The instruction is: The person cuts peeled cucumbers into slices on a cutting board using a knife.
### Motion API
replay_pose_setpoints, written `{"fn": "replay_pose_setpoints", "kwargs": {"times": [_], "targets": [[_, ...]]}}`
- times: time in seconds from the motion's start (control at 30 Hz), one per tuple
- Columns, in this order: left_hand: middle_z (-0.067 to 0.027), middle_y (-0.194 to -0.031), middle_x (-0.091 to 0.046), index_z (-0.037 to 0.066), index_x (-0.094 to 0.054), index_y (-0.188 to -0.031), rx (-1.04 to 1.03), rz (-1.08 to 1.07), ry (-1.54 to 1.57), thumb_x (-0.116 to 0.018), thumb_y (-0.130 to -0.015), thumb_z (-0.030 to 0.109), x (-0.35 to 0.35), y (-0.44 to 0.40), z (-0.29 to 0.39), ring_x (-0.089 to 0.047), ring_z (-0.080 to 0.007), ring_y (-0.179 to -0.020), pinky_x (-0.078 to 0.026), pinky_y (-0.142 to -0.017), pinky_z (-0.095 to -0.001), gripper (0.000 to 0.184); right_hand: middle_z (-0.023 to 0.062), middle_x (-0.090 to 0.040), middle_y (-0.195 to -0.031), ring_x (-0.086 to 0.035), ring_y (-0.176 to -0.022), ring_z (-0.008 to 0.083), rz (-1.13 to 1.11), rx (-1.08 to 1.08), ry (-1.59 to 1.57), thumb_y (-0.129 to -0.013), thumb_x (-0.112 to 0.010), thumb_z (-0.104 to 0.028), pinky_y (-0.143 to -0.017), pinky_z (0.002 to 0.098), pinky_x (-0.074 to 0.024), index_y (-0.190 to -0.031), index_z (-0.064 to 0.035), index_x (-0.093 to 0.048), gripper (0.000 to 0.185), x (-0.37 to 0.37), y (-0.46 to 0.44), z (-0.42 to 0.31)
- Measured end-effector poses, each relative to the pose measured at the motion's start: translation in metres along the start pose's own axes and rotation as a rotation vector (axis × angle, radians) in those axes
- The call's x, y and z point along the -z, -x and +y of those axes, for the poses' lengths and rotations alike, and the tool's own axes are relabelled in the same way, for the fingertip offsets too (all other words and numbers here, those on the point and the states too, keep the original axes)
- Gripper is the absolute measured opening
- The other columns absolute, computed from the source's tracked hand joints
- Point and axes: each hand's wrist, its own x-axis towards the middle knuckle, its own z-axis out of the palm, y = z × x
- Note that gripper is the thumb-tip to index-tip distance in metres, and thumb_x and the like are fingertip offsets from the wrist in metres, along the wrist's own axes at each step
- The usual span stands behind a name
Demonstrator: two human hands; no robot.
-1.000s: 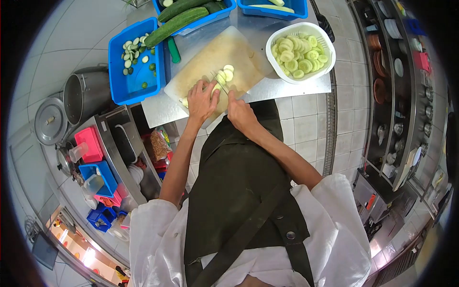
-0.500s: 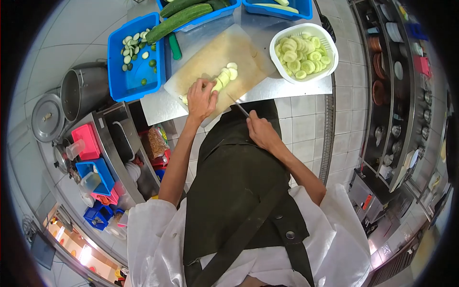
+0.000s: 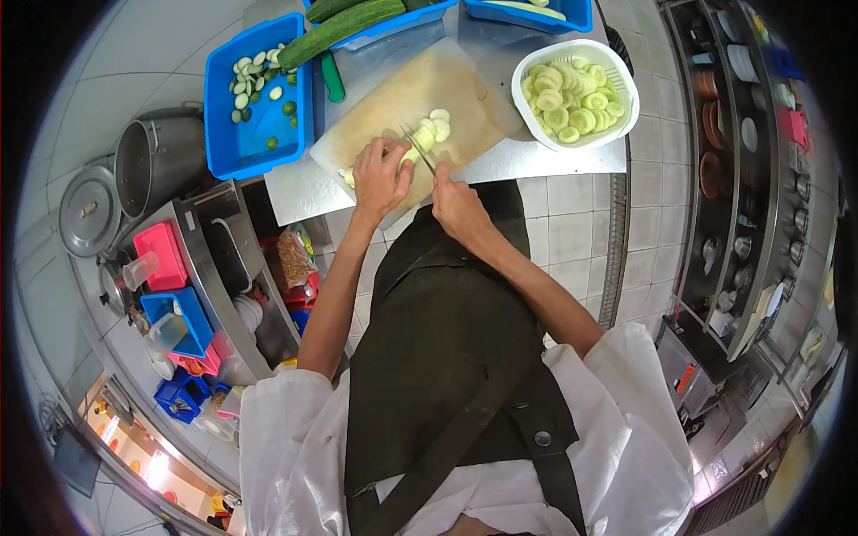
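My left hand [image 3: 380,177] is closed over a pale peeled cucumber [image 3: 409,157] on the worn cutting board [image 3: 429,85]; part of the cucumber is hidden under the fingers. In my right hand [image 3: 458,209] is a knife [image 3: 419,150], its blade across the cucumber just right of my left fingertips. Several cut slices [image 3: 438,122] lie in a row beyond the blade. To the board's right stands a white basket [image 3: 633,98] of pale green cucumber slices. Left of the board lies a green-handled tool [image 3: 332,79], its other end hidden by a whole cucumber.
A blue tub [image 3: 214,107] with cut end pieces stands at the left of the metal table [image 3: 295,198]. Unpeeled cucumbers [image 3: 353,31] rest over another blue tub at the back. A third blue tub [image 3: 536,20] holds peeled ones. A large pot [image 3: 161,165] and shelves flank the table.
My right hand has moved left and up, bringing the knife from the board's near edge onto the cucumber. My left hand stays on the cucumber. The whole view has shifted slightly.
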Motion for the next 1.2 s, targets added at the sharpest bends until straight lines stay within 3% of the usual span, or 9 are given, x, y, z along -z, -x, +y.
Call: {"fn": "replay_pose_setpoints", "kwargs": {"times": [0.1,0.17,0.2,0.4,0.6,0.87,1.0,1.07,1.2], "targets": [[-0.0075,-0.104,-0.057,0.015,-0.069,-0.108,0.021,-0.002,0.001,-0.064,-0.081,0.02,0.0,0.0,0.001,-0.057,-0.029,-0.093,-0.044,-0.078,-0.043,0.028,0.033,-0.061,-0.07,-0.063,-0.073,0.0532,-0.009,-0.011,0.026,-0.102,-0.043,-0.016,-0.062,0.0603,-0.05,-0.101,0.0005,-0.038,0.017,0.003,0.001,-0.002],[-0.0074,-0.104,-0.057,0.016,-0.069,-0.109,0.019,0.0,-0.008,-0.064,-0.081,0.02,0.0,-0.001,0.002,-0.057,-0.029,-0.092,-0.044,-0.078,-0.0429,0.028,0.0332,-0.063,-0.074,-0.065,-0.076,0.053,-0.029,0.002,-0.013,-0.09,-0.047,-0.004,-0.067,0.0592,-0.0523,-0.102,0.0035,-0.041,0.015,0.004,0.001,-0.005],[-0.0072,-0.104,-0.058,0.016,-0.069,-0.109,0.016,-0.001,-0.017,-0.064,-0.081,0.02,0.001,-0.001,0.002,-0.057,-0.029,-0.091,-0.044,-0.078,-0.0427,0.028,0.0332,-0.063,-0.074,-0.065,-0.076,0.053,-0.03,0.001,-0.014,-0.09,-0.047,-0.004,-0.067,0.0592,-0.0523,-0.102,0.0035,-0.041,0.015,0.006,0.002,-0.007],[-0.0091,-0.095,-0.055,0.013,-0.068,-0.106,-0.011,0.008,0.016,-0.064,-0.081,0.018,0.0,-0.002,0.001,-0.056,-0.0298,-0.087,-0.044,-0.076,-0.0434,0.026,0.0334,-0.064,-0.078,-0.065,-0.08,0.0522,-0.05,-0.039,0.068,-0.091,-0.044,-0.006,-0.072,0.0604,-0.0514,-0.105,0.0053,-0.043,0.018,-0.001,-0.012,-0.01],[-0.0103,-0.091,-0.053,0.011,-0.066,-0.099,-0.049,0.007,0.013,-0.065,-0.081,0.017,-0.002,0.0,-0.004,-0.055,-0.0304,-0.084,-0.043,-0.074,-0.0448,0.019,0.0354,-0.064,-0.083,-0.064,-0.082,0.0529,0.012,0.124,-0.021,-0.092,-0.046,-0.008,-0.077,0.0596,-0.0513,-0.109,0.0075,-0.048,0.023,-0.031,-0.021,0.018],[-0.0092,-0.097,-0.056,0.012,-0.066,-0.102,-0.068,0.011,0.056,-0.062,-0.076,0.013,0.007,-0.002,-0.006,-0.057,-0.0298,-0.089,-0.042,-0.079,-0.0433,0.027,0.0331,-0.064,-0.081,-0.062,-0.08,0.0543,-0.236,-0.064,0.045,-0.101,-0.045,-0.017,-0.073,0.062,-0.0489,-0.106,0.0008,-0.043,0.019,0.019,0.053,0.031],[-0.0086,-0.104,-0.058,0.013,-0.067,-0.106,-0.061,-0.027,0.012,-0.062,-0.075,0.015,0.013,0.004,-0.005,-0.058,-0.0287,-0.093,-0.041,-0.084,-0.0417,0.032,0.0343,-0.061,-0.076,-0.059,-0.078,0.0557,-0.111,-0.125,-0.071,-0.103,-0.042,-0.02,-0.069,0.0644,-0.044,-0.102,0.0001,-0.04,0.02,0.043,0.056,0.013],[-0.0095,-0.106,-0.058,0.012,-0.066,-0.108,-0.042,-0.038,0.007,-0.062,-0.076,0.016,0.01,0.006,-0.004,-0.058,-0.0291,-0.094,-0.041,-0.084,-0.0424,0.033,0.0345,-0.061,-0.076,-0.059,-0.077,0.0556,-0.007,-0.053,-0.089,-0.103,-0.042,-0.02,-0.068,0.064,-0.0443,-0.103,0.0002,-0.04,0.02,0.037,0.036,0.001],[-0.0107,-0.109,-0.058,0.011,-0.064,-0.112,-0.027,-0.046,0.007,-0.062,-0.077,0.017,0.009,0.006,-0.007,-0.058,-0.0295,-0.094,-0.041,-0.085,-0.0433,0.035,0.0352,-0.061,-0.077,-0.06,-0.079,0.0558,-0.019,-0.02,-0.089,-0.103,-0.042,-0.019,-0.069,0.0635,-0.0451,-0.105,0.0002,-0.039,0.02,0.012,0.005,-0.002]]}}
